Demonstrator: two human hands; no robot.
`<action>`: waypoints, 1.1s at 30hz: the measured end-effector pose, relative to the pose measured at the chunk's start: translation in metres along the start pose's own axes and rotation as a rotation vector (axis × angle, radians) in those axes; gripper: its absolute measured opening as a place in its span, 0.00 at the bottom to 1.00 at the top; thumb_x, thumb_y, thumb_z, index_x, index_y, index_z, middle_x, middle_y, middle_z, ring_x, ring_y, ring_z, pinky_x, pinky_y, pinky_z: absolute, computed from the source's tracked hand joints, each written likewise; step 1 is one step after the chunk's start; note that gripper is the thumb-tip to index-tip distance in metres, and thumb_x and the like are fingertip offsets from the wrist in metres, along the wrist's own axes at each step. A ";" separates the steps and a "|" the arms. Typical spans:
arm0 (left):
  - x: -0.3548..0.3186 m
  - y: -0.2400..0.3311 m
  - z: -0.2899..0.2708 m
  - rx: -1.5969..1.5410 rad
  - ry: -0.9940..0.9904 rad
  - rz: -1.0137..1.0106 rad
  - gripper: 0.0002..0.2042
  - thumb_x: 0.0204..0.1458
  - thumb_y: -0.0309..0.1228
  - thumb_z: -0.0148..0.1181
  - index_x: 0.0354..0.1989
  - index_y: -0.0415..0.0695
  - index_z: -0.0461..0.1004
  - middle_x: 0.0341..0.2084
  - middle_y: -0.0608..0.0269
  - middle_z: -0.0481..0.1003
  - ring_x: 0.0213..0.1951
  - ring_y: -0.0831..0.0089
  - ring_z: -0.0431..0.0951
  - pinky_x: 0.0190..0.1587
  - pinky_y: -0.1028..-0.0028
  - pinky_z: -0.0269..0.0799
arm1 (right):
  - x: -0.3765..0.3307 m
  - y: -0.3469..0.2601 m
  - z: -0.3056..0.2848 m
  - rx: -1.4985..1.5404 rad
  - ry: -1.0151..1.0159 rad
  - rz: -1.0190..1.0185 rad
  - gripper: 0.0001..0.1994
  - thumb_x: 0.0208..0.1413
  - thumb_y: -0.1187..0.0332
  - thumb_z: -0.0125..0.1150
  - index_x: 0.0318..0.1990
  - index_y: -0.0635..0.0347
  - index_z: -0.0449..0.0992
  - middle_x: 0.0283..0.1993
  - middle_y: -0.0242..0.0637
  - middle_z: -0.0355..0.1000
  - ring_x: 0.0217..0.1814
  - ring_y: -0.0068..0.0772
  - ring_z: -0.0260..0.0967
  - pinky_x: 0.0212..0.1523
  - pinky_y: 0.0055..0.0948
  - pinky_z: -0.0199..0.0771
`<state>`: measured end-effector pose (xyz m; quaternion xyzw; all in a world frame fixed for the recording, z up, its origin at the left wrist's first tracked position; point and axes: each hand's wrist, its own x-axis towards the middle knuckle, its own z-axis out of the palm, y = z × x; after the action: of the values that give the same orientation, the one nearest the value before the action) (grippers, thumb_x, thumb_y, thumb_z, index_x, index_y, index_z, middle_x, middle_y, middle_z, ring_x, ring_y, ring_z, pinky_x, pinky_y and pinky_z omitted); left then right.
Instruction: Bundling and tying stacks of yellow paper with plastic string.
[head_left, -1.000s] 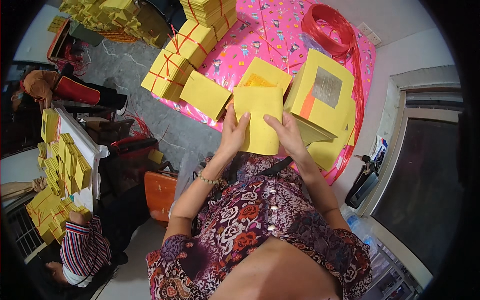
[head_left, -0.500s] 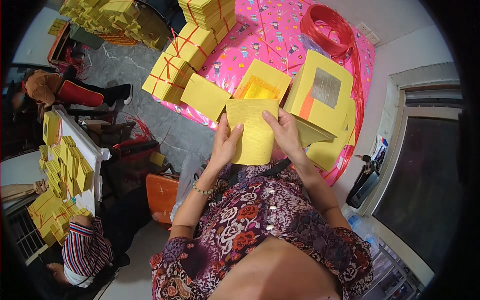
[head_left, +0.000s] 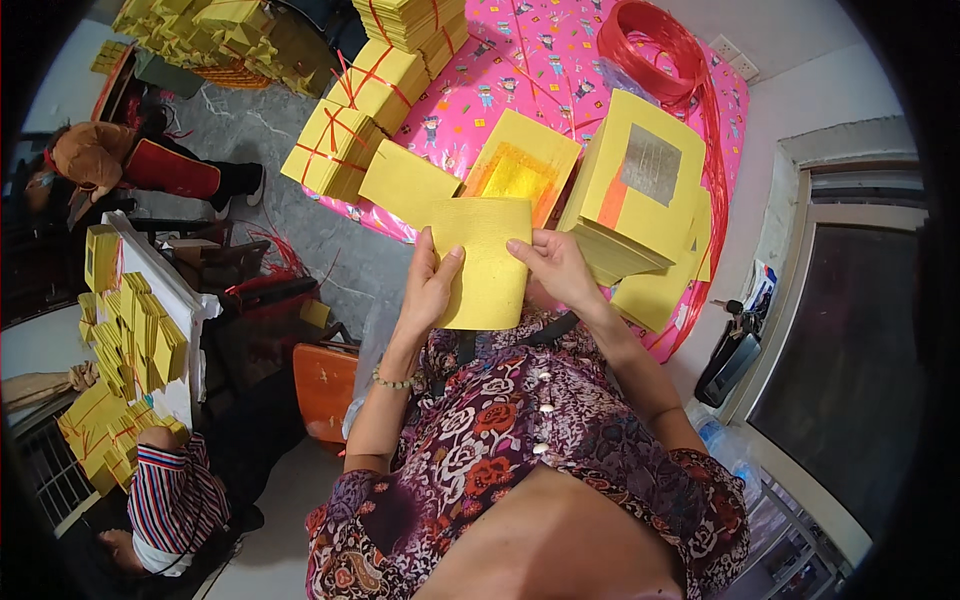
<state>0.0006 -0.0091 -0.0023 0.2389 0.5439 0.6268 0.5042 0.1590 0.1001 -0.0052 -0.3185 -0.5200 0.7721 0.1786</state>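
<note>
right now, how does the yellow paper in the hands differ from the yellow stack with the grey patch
The held paper is between the left hand and right hand; the patched stack rests on the pink table cover. The held paper's facing side is plain; the patched stack shows a grey patch and orange strip on top. The held paper looks thin, the patched stack many sheets thick. Both are yellow and roughly rectangular.

The folded paper is yellow, the tablecloth figure-printed pink, the ribbon red.
</note>
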 end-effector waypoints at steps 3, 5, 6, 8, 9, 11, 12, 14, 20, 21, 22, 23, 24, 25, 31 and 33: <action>-0.005 0.002 -0.003 -0.044 0.015 -0.056 0.21 0.60 0.23 0.45 0.62 0.39 0.54 0.55 0.56 0.65 0.54 0.71 0.68 0.56 0.72 0.64 | 0.002 0.005 0.004 -0.003 0.005 0.023 0.14 0.60 0.67 0.55 0.46 0.72 0.74 0.38 0.36 0.76 0.36 0.17 0.71 0.36 0.18 0.72; -0.006 -0.004 -0.010 -0.054 0.024 -0.027 0.21 0.60 0.23 0.45 0.62 0.39 0.54 0.55 0.56 0.65 0.54 0.71 0.68 0.55 0.71 0.64 | 0.000 -0.006 0.008 -0.067 -0.033 0.149 0.14 0.60 0.66 0.55 0.45 0.71 0.74 0.37 0.36 0.76 0.34 0.18 0.72 0.34 0.19 0.72; -0.007 -0.007 -0.013 -0.064 0.032 0.001 0.20 0.60 0.23 0.45 0.61 0.39 0.55 0.54 0.56 0.66 0.54 0.71 0.68 0.55 0.71 0.64 | -0.001 -0.011 0.011 -0.130 -0.070 0.274 0.14 0.59 0.66 0.56 0.45 0.70 0.74 0.36 0.36 0.77 0.33 0.18 0.72 0.31 0.19 0.72; -0.010 -0.010 -0.021 -0.061 0.043 -0.015 0.21 0.59 0.23 0.45 0.62 0.38 0.54 0.54 0.56 0.65 0.54 0.71 0.67 0.56 0.71 0.63 | 0.003 0.003 0.012 -0.145 -0.101 0.243 0.14 0.59 0.65 0.56 0.45 0.69 0.74 0.35 0.35 0.77 0.31 0.18 0.73 0.29 0.20 0.72; -0.011 -0.009 -0.023 -0.057 0.049 -0.033 0.22 0.59 0.22 0.45 0.62 0.38 0.53 0.55 0.55 0.65 0.55 0.70 0.66 0.56 0.71 0.62 | 0.005 0.014 0.011 -0.158 -0.126 0.213 0.14 0.58 0.65 0.57 0.44 0.68 0.74 0.34 0.35 0.77 0.30 0.19 0.73 0.27 0.21 0.72; -0.014 -0.007 -0.024 -0.041 0.068 -0.040 0.22 0.59 0.23 0.45 0.62 0.38 0.53 0.55 0.55 0.65 0.55 0.70 0.66 0.56 0.71 0.62 | 0.010 0.026 0.014 -0.130 -0.104 0.163 0.14 0.58 0.65 0.57 0.44 0.68 0.74 0.33 0.35 0.77 0.30 0.18 0.72 0.27 0.20 0.72; -0.015 -0.006 -0.025 -0.025 0.089 -0.047 0.22 0.59 0.23 0.45 0.62 0.38 0.53 0.55 0.55 0.65 0.55 0.70 0.66 0.57 0.70 0.62 | 0.010 0.024 0.017 -0.141 -0.105 0.200 0.14 0.58 0.65 0.57 0.44 0.67 0.75 0.33 0.35 0.77 0.30 0.18 0.72 0.27 0.20 0.72; -0.018 -0.005 -0.028 -0.041 0.113 -0.021 0.21 0.59 0.23 0.45 0.61 0.38 0.53 0.54 0.56 0.65 0.54 0.71 0.66 0.56 0.71 0.62 | 0.010 0.020 0.021 -0.153 -0.111 0.240 0.14 0.58 0.65 0.57 0.45 0.67 0.75 0.33 0.35 0.77 0.30 0.18 0.72 0.26 0.20 0.71; -0.019 -0.014 -0.039 0.021 0.162 0.048 0.17 0.59 0.23 0.46 0.57 0.37 0.57 0.50 0.57 0.67 0.51 0.73 0.68 0.53 0.72 0.64 | 0.014 0.038 0.022 -0.204 -0.218 0.250 0.15 0.57 0.63 0.58 0.45 0.66 0.75 0.35 0.34 0.77 0.30 0.18 0.72 0.25 0.19 0.71; -0.019 -0.015 -0.040 0.021 0.176 0.053 0.16 0.59 0.23 0.46 0.56 0.37 0.58 0.49 0.58 0.68 0.49 0.74 0.68 0.52 0.73 0.64 | 0.014 0.035 0.025 -0.184 -0.211 0.274 0.15 0.57 0.63 0.57 0.45 0.66 0.75 0.35 0.33 0.77 0.30 0.18 0.72 0.26 0.19 0.71; -0.019 -0.014 -0.040 0.021 0.179 0.051 0.16 0.59 0.23 0.46 0.56 0.37 0.58 0.49 0.58 0.68 0.49 0.74 0.68 0.52 0.73 0.64 | 0.013 0.031 0.027 -0.164 -0.205 0.297 0.15 0.58 0.63 0.57 0.45 0.65 0.75 0.34 0.33 0.77 0.30 0.17 0.71 0.26 0.19 0.71; -0.019 -0.013 -0.041 0.008 0.213 0.072 0.15 0.59 0.23 0.46 0.55 0.37 0.59 0.48 0.58 0.68 0.49 0.75 0.69 0.51 0.73 0.65 | 0.013 0.028 0.028 -0.164 -0.205 0.299 0.15 0.58 0.63 0.57 0.45 0.65 0.75 0.34 0.33 0.77 0.30 0.17 0.71 0.26 0.19 0.71; -0.018 -0.012 -0.042 -0.005 0.246 0.094 0.15 0.59 0.23 0.46 0.54 0.37 0.59 0.48 0.59 0.69 0.48 0.76 0.69 0.51 0.74 0.65 | 0.012 0.025 0.027 -0.202 -0.244 0.340 0.14 0.58 0.63 0.57 0.46 0.64 0.74 0.36 0.33 0.77 0.32 0.18 0.72 0.28 0.19 0.72; -0.018 -0.012 -0.042 -0.005 0.247 0.094 0.15 0.59 0.23 0.46 0.54 0.37 0.59 0.48 0.59 0.69 0.48 0.76 0.69 0.51 0.74 0.65 | 0.012 0.024 0.027 -0.239 -0.282 0.380 0.14 0.59 0.64 0.56 0.47 0.63 0.74 0.38 0.33 0.77 0.35 0.18 0.73 0.30 0.18 0.72; -0.015 -0.013 -0.044 0.055 0.381 0.192 0.13 0.59 0.23 0.46 0.53 0.38 0.60 0.46 0.60 0.70 0.47 0.77 0.69 0.49 0.76 0.65 | 0.012 0.031 0.028 -0.160 -0.262 0.322 0.09 0.58 0.65 0.57 0.41 0.61 0.74 0.37 0.29 0.74 0.38 0.18 0.71 0.32 0.20 0.74; -0.014 -0.006 -0.048 0.066 0.396 0.186 0.14 0.59 0.24 0.47 0.53 0.38 0.60 0.46 0.60 0.70 0.46 0.78 0.69 0.48 0.77 0.66 | 0.012 0.044 0.027 -0.133 -0.261 0.293 0.09 0.58 0.66 0.57 0.40 0.61 0.73 0.36 0.29 0.74 0.38 0.18 0.70 0.33 0.21 0.74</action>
<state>-0.0327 -0.0431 -0.0186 0.1766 0.6281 0.6871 0.3196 0.1350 0.0716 -0.0419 -0.2992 -0.5367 0.7885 -0.0258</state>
